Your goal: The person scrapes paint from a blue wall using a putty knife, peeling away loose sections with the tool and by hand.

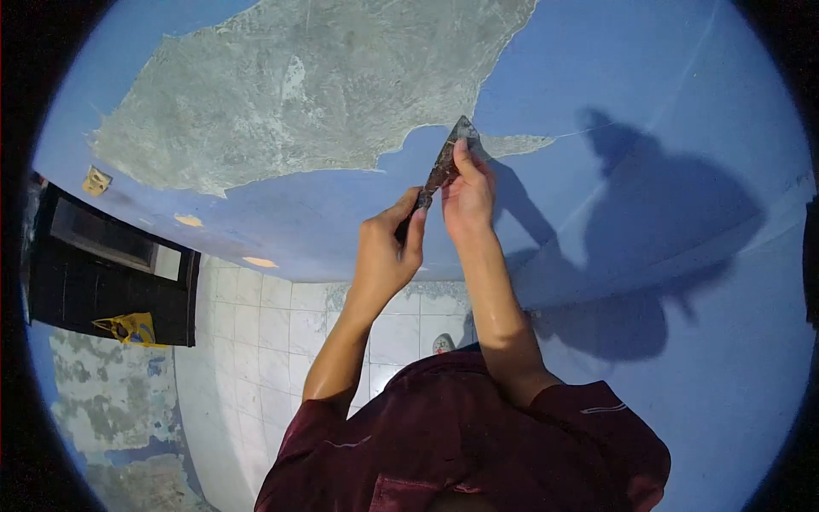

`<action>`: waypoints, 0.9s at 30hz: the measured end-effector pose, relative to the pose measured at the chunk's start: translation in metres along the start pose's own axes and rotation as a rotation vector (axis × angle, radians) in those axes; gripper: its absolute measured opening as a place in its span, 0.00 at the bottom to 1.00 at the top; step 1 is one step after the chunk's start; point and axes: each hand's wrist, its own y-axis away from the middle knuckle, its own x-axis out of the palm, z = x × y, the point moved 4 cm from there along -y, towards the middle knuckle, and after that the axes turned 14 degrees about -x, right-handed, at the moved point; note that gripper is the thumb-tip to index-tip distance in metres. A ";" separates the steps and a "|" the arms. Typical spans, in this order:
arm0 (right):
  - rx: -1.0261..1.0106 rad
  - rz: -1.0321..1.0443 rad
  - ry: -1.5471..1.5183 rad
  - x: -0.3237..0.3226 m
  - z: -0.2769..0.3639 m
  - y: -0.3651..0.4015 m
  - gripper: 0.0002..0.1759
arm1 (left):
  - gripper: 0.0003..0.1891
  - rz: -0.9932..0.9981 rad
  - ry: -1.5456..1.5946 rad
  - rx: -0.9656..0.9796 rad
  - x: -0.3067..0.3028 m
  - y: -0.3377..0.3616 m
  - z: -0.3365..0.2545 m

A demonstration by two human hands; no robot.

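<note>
A dark, stained trowel-like scraper (443, 169) is held slantwise in front of the blue wall (614, 51), its pointed tip up. My left hand (391, 241) is closed round its handle at the lower end. My right hand (468, 189) holds the blade near the tip, the thumb lying on its face. Behind the tip is the lower edge of a large grey bare patch (324, 85) in the blue paint. Whether the tip touches the wall I cannot tell.
White floor tiles (328, 328) lie below. At the left are a dark door or cabinet (85, 264) with a yellow bag (132, 328), a socket-like fitting (96, 180) on the wall, and a patchy wall section (111, 392). Shadows fall on the right.
</note>
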 end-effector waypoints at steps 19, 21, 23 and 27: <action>0.073 0.023 -0.190 0.011 -0.013 -0.002 0.06 | 0.16 -0.210 -0.278 0.191 -0.017 -0.006 -0.031; 0.026 0.020 -0.162 0.013 -0.009 -0.002 0.07 | 0.14 -0.261 -0.178 0.118 -0.012 -0.007 -0.018; 0.069 0.005 -0.209 0.018 -0.007 -0.001 0.07 | 0.13 -0.255 -0.161 0.160 -0.021 -0.012 -0.023; 0.114 -0.063 -0.209 0.014 -0.010 -0.002 0.07 | 0.10 -0.279 -0.177 0.161 -0.019 -0.008 -0.032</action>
